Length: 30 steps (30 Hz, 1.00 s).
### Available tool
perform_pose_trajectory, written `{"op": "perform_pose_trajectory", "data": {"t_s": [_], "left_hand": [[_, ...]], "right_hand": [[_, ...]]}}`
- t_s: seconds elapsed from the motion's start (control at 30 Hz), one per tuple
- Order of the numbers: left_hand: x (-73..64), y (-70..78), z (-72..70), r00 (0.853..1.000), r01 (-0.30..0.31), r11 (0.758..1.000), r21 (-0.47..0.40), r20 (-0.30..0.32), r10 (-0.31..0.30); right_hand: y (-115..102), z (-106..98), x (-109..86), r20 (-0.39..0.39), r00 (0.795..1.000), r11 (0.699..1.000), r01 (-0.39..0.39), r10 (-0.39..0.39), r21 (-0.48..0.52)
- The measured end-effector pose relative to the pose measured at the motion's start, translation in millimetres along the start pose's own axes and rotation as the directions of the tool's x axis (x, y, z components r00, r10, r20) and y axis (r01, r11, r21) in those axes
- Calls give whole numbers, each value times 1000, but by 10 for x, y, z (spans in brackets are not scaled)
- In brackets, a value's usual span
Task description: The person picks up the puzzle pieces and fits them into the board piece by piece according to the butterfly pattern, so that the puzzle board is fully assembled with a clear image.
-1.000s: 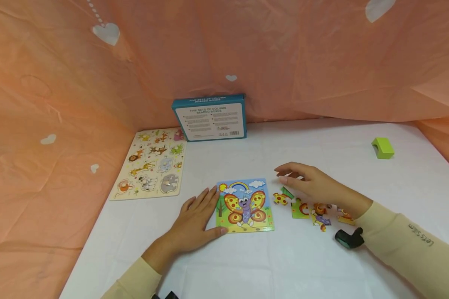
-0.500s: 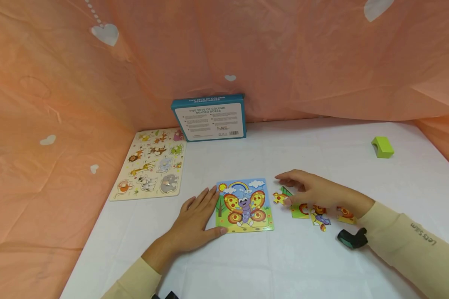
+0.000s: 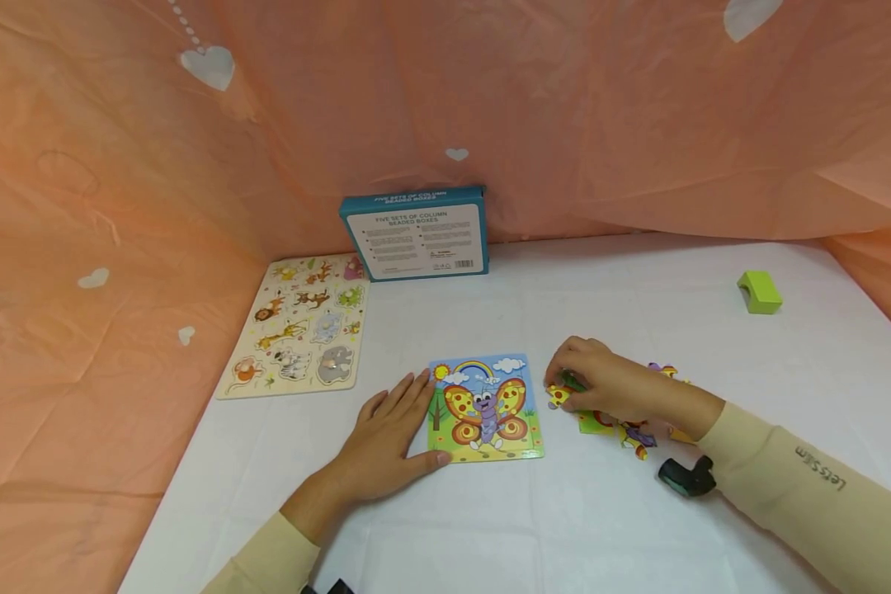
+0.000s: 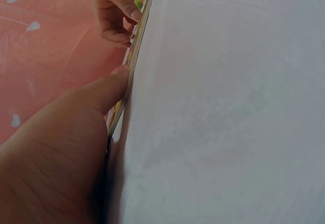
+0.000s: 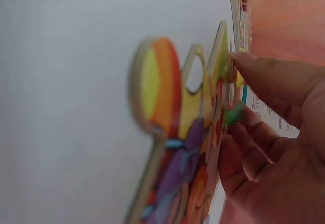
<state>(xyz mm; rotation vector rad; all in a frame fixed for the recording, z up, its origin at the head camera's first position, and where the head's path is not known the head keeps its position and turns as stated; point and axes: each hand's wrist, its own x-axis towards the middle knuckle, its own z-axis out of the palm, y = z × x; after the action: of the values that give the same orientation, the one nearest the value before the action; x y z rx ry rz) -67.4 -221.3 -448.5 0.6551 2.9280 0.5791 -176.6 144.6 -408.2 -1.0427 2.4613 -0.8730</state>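
Note:
A square butterfly puzzle board (image 3: 486, 421) lies flat on the table in the head view. My left hand (image 3: 389, 437) rests flat at its left side, fingers straight, thumb on the lower left corner. My right hand (image 3: 601, 379) is just right of the board, its thumb and fingers curled round a yellow spotted puzzle piece (image 3: 557, 397). A green piece (image 5: 234, 113) shows under the fingers in the right wrist view. Below the right hand lie more loose pieces, among them a green one (image 3: 592, 423) and a purple-and-yellow one (image 3: 638, 437), partly hidden.
A wooden animal peg puzzle (image 3: 312, 382) lies at the back left. Next to it a blue-edged box (image 3: 419, 239) stands upright against the orange curtain (image 3: 601, 124). A green arch block (image 3: 763, 294) sits at the far right of the white table (image 3: 453, 528).
My right hand has come down onto the loose pieces and its fingers have closed round the yellow spotted one. The left hand and the board have not moved.

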Motion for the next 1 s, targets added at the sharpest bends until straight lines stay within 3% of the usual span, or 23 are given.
{"op": "perform_pose_trajectory", "data": {"t_s": [0.33, 0.47, 0.73, 1.0], "left_hand": [[9, 29, -36, 999, 22, 999, 31, 34, -23], [8, 38, -54, 998, 32, 999, 37, 55, -34], [-3, 7, -10, 1000, 12, 1000, 12, 15, -13], [6, -28, 29, 1000, 15, 1000, 15, 13, -15]], "right_hand": [[-8, 12, 13, -26, 998, 997, -50, 52, 55], [-88, -46, 23, -77, 995, 992, -54, 63, 118], [-238, -134, 100, -120, 985, 957, -87, 124, 277], [-282, -29, 195, -112, 989, 950, -60, 98, 308]]}}
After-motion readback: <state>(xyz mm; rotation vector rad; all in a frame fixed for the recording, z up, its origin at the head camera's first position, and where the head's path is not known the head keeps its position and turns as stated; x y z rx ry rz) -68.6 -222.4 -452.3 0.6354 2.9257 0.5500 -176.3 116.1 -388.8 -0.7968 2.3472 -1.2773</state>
